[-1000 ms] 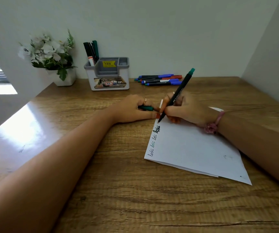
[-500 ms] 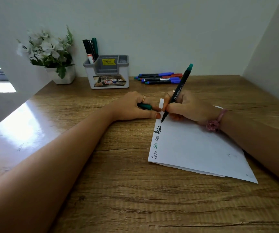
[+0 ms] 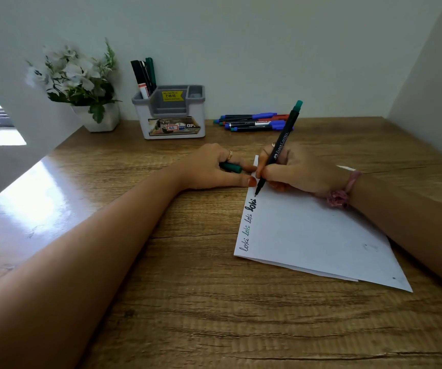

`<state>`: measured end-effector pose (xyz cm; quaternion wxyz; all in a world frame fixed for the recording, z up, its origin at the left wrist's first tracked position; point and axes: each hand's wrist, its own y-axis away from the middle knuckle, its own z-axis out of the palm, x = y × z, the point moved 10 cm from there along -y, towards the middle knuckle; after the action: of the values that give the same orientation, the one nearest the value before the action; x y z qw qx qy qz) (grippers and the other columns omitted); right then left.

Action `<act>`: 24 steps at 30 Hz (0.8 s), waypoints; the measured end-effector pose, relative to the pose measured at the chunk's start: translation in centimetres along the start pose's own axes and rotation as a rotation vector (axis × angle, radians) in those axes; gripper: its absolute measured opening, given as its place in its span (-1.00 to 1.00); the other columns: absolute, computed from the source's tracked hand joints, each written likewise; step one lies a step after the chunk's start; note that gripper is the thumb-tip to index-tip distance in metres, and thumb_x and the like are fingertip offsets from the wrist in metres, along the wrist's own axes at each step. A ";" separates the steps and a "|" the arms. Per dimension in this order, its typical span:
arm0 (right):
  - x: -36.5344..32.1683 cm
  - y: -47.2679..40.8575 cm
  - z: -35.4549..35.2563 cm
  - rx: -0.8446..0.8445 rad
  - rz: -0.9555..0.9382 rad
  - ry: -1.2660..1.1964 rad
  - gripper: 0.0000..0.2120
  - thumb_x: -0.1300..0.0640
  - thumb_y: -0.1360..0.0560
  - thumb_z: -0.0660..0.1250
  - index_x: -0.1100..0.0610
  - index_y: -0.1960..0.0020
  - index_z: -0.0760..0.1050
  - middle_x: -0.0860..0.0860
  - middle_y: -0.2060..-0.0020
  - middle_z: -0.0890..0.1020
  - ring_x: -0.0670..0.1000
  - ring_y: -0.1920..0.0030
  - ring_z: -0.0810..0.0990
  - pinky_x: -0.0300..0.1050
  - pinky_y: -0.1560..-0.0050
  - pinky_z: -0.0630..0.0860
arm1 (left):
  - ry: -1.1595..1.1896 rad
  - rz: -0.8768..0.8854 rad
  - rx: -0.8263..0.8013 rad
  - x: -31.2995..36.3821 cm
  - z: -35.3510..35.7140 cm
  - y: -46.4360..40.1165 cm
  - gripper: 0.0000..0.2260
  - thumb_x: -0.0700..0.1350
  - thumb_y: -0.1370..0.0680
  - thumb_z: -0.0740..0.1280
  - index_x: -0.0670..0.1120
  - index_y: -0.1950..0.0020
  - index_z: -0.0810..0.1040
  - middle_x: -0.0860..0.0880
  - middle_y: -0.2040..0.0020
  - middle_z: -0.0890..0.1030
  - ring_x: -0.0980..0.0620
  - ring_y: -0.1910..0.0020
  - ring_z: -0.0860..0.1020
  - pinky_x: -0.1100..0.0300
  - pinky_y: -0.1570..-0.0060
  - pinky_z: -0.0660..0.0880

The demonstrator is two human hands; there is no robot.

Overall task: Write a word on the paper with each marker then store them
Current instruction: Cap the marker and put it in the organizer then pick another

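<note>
Right hand (image 3: 298, 170) curled round a black Faber-Castell marker (image 3: 278, 149) with a green end cap, barrel tilted up and away, tip touching the far left corner of the paper (image 3: 321, 235). Written along the paper's left edge: the word "loki" (image 3: 250, 205) four times, the farthest one in the heaviest black strokes, just below the marker tip. Paper lying flat on the wooden worktop (image 3: 188, 302), a second sheet edge peeking out beneath its near side. Left hand (image 3: 212, 169) resting on the worktop just beside the paper's far left corner, fingers curled round a green marker cap (image 3: 231, 167), thumb stretched toward the paper's edge; ring on one finger. Both hands close together, nearly touching at the corner. Pink band (image 3: 343, 191) worn on the right wrist. At the back of the worktop, a grey and white desk organiser (image 3: 172, 115) with a yellow price sticker, several dark markers (image 3: 144, 75) standing in its left compartment. Right of the organiser, a small pile of loose markers (image 3: 253, 122) with blue and red caps lying on the worktop by the wall. Left of it, a white pot of white flowers (image 3: 79, 83).
</note>
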<state>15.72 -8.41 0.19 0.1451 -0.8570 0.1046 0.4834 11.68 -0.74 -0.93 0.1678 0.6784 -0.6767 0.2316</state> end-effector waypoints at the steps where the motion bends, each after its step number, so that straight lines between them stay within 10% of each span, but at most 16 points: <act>1: 0.0 0.0 0.0 0.001 -0.001 0.000 -0.76 0.36 -0.47 0.28 0.09 0.29 0.49 -0.05 0.53 0.50 -0.07 0.49 0.43 -0.27 0.47 0.39 | -0.003 0.003 0.011 0.1 -0.1 0.0 -0.69 0.44 -0.25 0.28 0.43 0.06 0.53 -0.06 0.06 0.67 -0.07 0.07 0.58 -0.17 0.01 0.51; 11: -0.5 0.0 0.4 -0.011 -0.026 -0.005 -0.76 0.39 -0.50 0.23 0.11 0.23 0.47 0.19 0.36 0.56 -0.12 0.48 0.48 -0.33 0.44 0.43 | -0.043 -0.010 0.056 0.5 -0.8 0.1 -0.71 0.15 -0.42 0.35 0.08 -0.08 0.62 -0.05 0.32 0.59 0.17 0.39 0.43 0.20 0.34 0.29; 24: 0.1 -0.3 -0.2 0.013 -0.043 -0.016 -0.99 0.20 -0.36 0.28 0.13 0.24 0.47 -0.05 0.49 0.53 -0.11 0.49 0.46 -0.31 0.46 0.39 | 0.006 -0.028 0.041 -0.5 -0.5 -0.3 -0.77 0.42 -0.25 0.33 0.44 0.14 0.52 -0.16 0.20 0.64 -0.16 0.23 0.53 0.06 0.29 0.38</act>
<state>16.01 -8.25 0.25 0.1617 -0.8541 0.0880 0.4864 11.92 -0.03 -0.82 0.1591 0.6902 -0.6620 0.2451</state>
